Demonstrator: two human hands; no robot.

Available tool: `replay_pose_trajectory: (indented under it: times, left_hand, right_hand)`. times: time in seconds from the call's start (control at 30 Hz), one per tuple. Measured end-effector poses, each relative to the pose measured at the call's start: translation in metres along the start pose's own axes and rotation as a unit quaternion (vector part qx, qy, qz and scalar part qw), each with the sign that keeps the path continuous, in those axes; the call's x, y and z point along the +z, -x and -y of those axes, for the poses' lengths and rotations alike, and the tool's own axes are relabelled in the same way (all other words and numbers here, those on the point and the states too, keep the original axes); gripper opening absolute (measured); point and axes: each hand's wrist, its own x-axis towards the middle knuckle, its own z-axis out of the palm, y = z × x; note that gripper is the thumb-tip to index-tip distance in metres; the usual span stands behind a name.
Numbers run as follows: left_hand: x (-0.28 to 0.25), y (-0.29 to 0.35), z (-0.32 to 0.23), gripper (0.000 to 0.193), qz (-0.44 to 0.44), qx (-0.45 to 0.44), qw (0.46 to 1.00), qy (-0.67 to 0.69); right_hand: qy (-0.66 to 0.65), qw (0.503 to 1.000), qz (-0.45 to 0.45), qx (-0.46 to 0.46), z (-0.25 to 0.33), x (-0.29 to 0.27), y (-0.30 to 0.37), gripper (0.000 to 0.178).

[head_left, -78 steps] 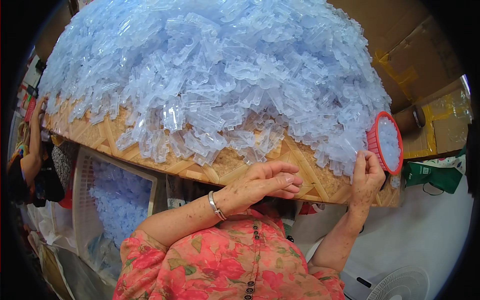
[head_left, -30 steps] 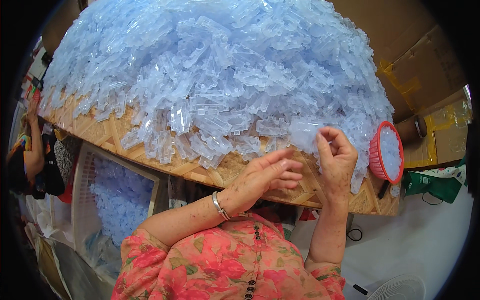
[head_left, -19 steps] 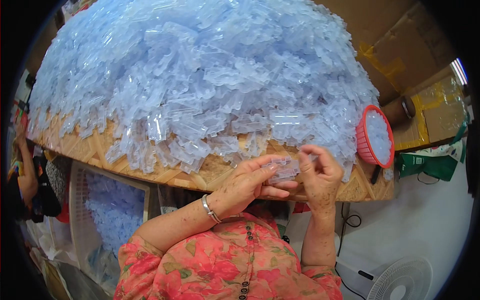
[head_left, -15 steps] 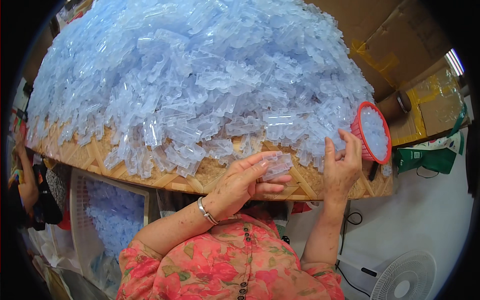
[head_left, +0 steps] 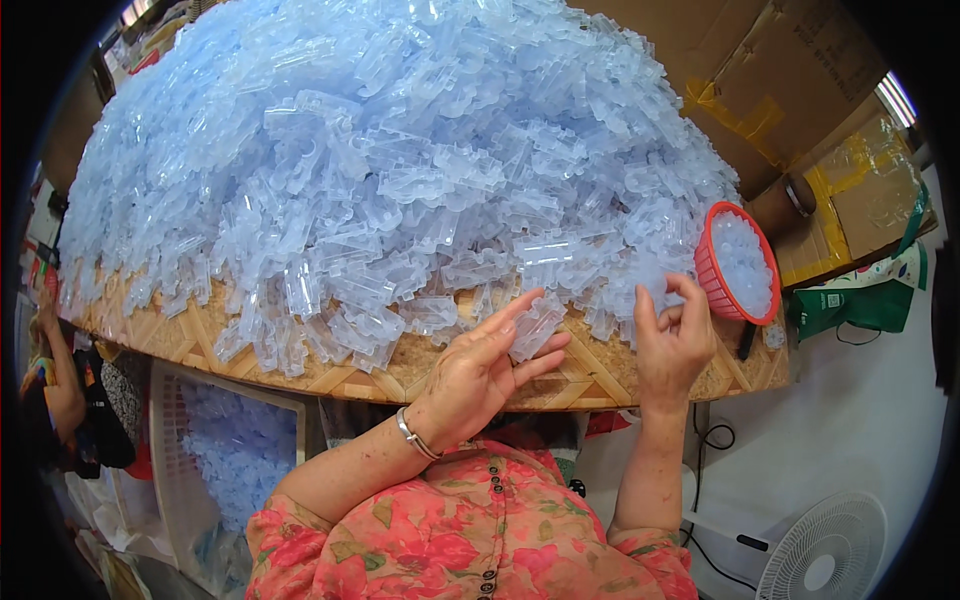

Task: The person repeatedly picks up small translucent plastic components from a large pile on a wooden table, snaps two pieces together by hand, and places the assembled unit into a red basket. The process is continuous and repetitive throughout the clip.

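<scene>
In my left hand [head_left: 470, 375], palm turned up, lies a clear plastic piece [head_left: 538, 328], held against the fingers near the table's front edge. My right hand [head_left: 675, 340] is raised to the right of it, thumb and fingers curled in a loose pinch; anything small between them cannot be made out. Beyond both hands rises a large heap of clear bluish plastic pieces [head_left: 420, 180]. A red basket [head_left: 708, 275] of small translucent pieces stands tilted just right of my right hand.
The heap rests on a wood-patterned table [head_left: 340, 380]. A white crate [head_left: 170, 440] of translucent pieces stands below at left. Cardboard boxes [head_left: 780, 80] stand at back right, a dark cylinder [head_left: 785, 205] beside them. A fan [head_left: 820, 570] stands lower right. Another person's arm [head_left: 62, 370] shows far left.
My left fingers have spread a little, and the plastic piece in them has tilted more upright. My right hand has shifted slightly left, its fingers more curled. The whole view has shifted slightly.
</scene>
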Motion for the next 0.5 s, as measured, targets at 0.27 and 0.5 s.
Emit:
replay_pose_trajectory:
  times: [0.27,0.5]
  left_hand:
    - [-0.005,-0.003,0.01,0.055,0.026,-0.033,0.998,0.048]
    - [-0.003,0.001,0.006,0.058,0.046,-0.019,0.999,0.013]
  right_hand:
    - [-0.065,0.958,0.094,-0.263,0.024,-0.001,0.058,0.044]
    - [-0.118,0.974,0.106,-0.164,0.037,0.004,0.049,0.048]
